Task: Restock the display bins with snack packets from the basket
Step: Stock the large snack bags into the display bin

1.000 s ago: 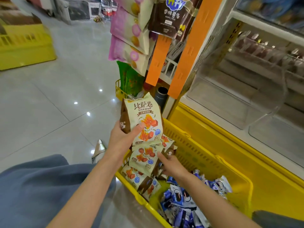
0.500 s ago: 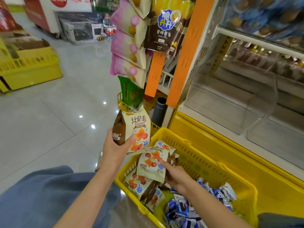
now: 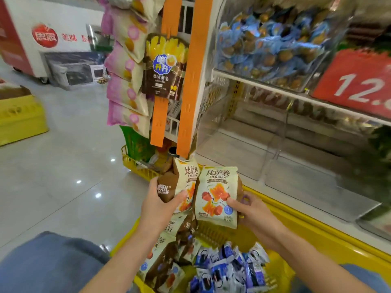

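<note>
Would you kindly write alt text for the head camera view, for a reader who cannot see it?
A person's left hand grips one cream-and-brown snack packet and the right hand a second packet, above a yellow basket holding more. Beyond them sits a clear display bin, with blue-wrapped snacks in the bin above.

The left packet (image 3: pixel 182 182), in the left hand (image 3: pixel 156 206), and the right packet (image 3: pixel 218 193), in the right hand (image 3: pixel 251 210), are side by side above the basket (image 3: pixel 279 267). Behind them is the lower bin (image 3: pixel 243 134); the upper bin (image 3: pixel 273 45) sits above it. Bags (image 3: pixel 127 77) hang left of both.
</note>
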`<state>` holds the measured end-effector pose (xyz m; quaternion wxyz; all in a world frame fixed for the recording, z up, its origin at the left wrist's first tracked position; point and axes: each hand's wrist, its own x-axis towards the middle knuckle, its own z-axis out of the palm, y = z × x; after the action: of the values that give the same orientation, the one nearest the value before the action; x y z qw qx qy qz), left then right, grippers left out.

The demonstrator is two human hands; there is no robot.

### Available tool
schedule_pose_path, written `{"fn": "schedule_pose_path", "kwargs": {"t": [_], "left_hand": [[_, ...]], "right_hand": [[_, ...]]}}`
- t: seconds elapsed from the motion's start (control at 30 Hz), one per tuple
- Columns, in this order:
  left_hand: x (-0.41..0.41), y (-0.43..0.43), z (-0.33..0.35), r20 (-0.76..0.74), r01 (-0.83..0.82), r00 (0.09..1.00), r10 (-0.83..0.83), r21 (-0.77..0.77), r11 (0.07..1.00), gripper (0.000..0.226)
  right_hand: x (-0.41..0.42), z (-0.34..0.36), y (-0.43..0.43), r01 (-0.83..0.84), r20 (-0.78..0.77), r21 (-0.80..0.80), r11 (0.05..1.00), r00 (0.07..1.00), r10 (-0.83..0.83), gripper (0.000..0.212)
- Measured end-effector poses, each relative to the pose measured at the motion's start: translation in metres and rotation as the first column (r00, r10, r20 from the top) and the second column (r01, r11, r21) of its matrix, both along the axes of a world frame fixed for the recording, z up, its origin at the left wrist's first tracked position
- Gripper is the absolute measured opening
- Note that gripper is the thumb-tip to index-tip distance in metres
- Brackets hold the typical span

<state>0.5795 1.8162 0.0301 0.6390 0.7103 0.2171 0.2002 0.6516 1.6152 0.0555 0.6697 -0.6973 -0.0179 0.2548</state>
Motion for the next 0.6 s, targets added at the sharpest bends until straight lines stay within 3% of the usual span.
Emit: {"fn": "schedule_pose_path", "kwargs": {"t": [0.13,0.3,0.5,0.6], "left_hand": [[0.011,-0.022,0.024,0.047,0.097,0.994,-0.098,0.027,0.995,0.047],[0.042,-0.048,0.058,0.102,0.143,0.983,-0.154,0.104,0.984,0.054],[0.093,-0.076,0.077,0.170,0.237,0.953,-0.251,0.097,0.967,0.048],[0.116,-0.085,0.082,0.187,0.252,0.948,-0.257,0.050,0.966,0.043]], "right_hand": [[0.005,0.023,-0.027,-0.031,0.033,-0.065,0.997,0.999,0.033,0.054],[0.026,0.058,-0.064,0.136,0.052,-0.112,0.984,0.990,-0.131,0.062],[0.064,0.105,-0.114,0.327,0.193,0.042,0.944,0.925,-0.329,0.048],[0.093,0.118,-0.133,0.450,0.178,0.047,0.892,0.875,-0.451,0.029]]}}
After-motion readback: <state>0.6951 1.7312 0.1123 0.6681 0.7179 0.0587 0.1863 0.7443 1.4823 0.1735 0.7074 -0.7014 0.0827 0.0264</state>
